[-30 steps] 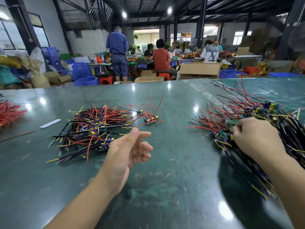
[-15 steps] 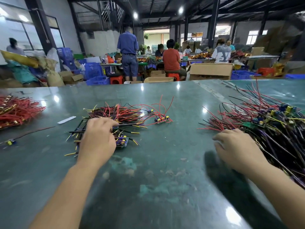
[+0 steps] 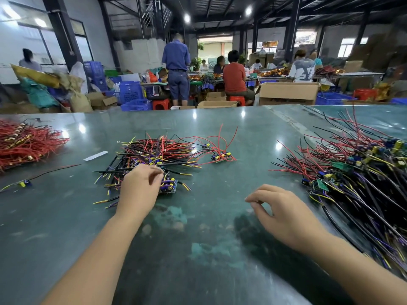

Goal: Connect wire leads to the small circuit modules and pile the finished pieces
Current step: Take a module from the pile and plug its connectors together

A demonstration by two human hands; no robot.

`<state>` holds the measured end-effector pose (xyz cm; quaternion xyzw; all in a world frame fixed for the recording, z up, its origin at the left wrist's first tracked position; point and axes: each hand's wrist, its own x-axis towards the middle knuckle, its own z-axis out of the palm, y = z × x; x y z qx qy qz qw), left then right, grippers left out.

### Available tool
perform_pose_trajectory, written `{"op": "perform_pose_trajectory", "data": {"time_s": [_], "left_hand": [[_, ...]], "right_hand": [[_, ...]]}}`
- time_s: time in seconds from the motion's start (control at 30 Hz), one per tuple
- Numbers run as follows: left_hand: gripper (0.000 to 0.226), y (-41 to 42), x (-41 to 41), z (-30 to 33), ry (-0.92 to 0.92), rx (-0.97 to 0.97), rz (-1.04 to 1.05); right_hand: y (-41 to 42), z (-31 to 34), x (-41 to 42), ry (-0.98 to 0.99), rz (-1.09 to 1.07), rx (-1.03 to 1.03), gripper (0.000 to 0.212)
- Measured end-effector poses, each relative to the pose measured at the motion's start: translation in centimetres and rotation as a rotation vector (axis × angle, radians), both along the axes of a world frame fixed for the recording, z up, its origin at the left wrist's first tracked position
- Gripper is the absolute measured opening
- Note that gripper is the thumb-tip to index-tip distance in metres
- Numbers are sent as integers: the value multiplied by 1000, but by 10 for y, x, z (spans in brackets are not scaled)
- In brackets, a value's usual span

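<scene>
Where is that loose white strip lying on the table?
In the head view, the white strip lies far left on the table, between the red wire heap and the middle pile.

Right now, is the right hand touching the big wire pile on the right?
Apart. The head view shows bare green table between the right hand and the wire pile.

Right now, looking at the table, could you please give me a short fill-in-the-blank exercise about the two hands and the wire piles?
1. The left hand rests on the pile of wired modules in the ____ of the table.
2. The right hand holds ____.
3. The pile at the far left has wires of mostly ____ colour.

Missing words: middle; nothing; red
</scene>
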<state>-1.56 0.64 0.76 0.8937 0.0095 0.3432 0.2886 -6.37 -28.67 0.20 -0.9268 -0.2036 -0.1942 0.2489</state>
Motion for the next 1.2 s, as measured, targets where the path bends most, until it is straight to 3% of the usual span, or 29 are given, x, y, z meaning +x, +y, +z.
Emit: {"op": "perform_pose_trajectory", "data": {"time_s": [0.13,0.23,0.33,0.47,0.57,0.67,0.83,0.9,1.1,1.2], "left_hand": [[9,-4,-4,11,-336,-183,48],[16,-9,-7,19,-437,-515,-97],[31,-23,-15,28,-422,-894,-407],[7,-52,-27,22,-177,-1083,-762],[10,-67,-34,11,49,-1042,-846],[12,-73,-40,9,183,-938,-925],[33,-73,-40,5,284,-733,-766],[29,-71,-39,5,334,-662,-729],[27,-60,-25,-4,203,-245,-416],[25,-58,-22,-8,252,-134,-343]], "right_hand": [[0,2,-2,5,21,29,15],[1,2,-3,17,41,27,16],[5,4,-4,58,100,59,16],[11,8,-8,304,158,213,16],[12,6,-8,406,114,194,19],[11,2,-6,346,-33,188,26],[4,1,-1,178,-337,41,26],[-1,3,1,157,-400,20,26],[-2,9,-2,185,-341,120,25],[5,10,-5,222,-257,180,22]]}}
